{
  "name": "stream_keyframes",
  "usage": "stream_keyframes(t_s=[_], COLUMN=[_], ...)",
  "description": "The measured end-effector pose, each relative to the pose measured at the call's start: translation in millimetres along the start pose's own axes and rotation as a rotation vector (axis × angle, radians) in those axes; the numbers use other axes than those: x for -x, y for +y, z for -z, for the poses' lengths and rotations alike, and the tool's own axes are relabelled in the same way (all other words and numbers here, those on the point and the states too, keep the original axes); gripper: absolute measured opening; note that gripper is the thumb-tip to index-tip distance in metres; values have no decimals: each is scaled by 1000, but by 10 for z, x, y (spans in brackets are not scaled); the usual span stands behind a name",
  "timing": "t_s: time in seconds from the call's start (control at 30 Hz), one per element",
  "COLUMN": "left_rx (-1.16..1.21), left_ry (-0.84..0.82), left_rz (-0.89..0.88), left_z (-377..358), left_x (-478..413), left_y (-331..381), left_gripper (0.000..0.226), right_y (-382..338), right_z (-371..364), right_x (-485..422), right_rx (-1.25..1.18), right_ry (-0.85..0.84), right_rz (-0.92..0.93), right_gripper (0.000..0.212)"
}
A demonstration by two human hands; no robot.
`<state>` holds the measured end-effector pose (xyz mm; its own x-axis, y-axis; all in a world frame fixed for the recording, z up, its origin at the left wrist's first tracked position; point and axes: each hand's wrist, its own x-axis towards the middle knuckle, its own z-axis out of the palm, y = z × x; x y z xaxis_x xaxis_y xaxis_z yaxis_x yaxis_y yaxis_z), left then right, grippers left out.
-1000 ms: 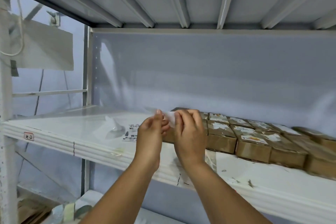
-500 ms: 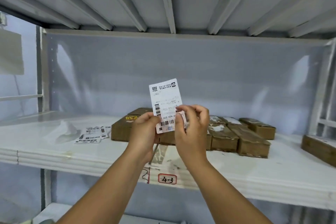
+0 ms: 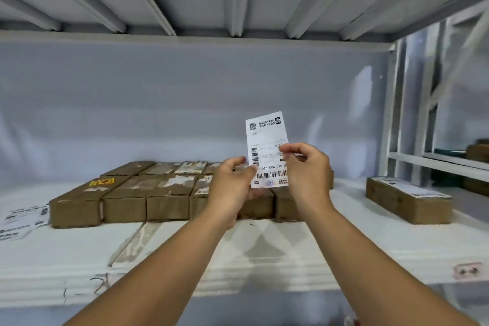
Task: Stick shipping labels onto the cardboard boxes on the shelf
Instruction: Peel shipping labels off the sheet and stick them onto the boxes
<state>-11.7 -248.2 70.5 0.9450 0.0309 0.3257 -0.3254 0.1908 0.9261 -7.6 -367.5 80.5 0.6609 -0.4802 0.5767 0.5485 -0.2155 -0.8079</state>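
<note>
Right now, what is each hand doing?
Left hand: pinching the shipping label, lower left corner.
Right hand: pinching the same label's right edge.

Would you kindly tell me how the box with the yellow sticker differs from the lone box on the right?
The yellow-sticker box sits tight against its neighbours at the cluster's left end; the lone box stands apart. The yellow-sticker box bears a yellow sticker on top, the lone box a white printed label. Both are brown cardboard, lying flat on the white shelf.

The white rectangular paper shipping label [image 3: 265,136] carries a QR code, barcodes and the characters "050 V05-220". Its smaller print is too blurred to read.
</note>
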Motion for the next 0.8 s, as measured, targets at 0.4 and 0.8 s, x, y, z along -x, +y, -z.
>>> stream_keyframes(t_s=[0.4,0.8], left_rx=[-1140,-1159], left_ry=[-163,-157], left_rz=[-537,-628], left_z=[-171,-182], left_x=[-356,-391], left_y=[-667,-747], left_gripper=[73,69], right_y=[706,863], right_z=[385,365], right_x=[-605,-508], right_rx=[-81,46], right_ry=[36,-61], right_rz=[-314,-250], right_gripper=[23,20])
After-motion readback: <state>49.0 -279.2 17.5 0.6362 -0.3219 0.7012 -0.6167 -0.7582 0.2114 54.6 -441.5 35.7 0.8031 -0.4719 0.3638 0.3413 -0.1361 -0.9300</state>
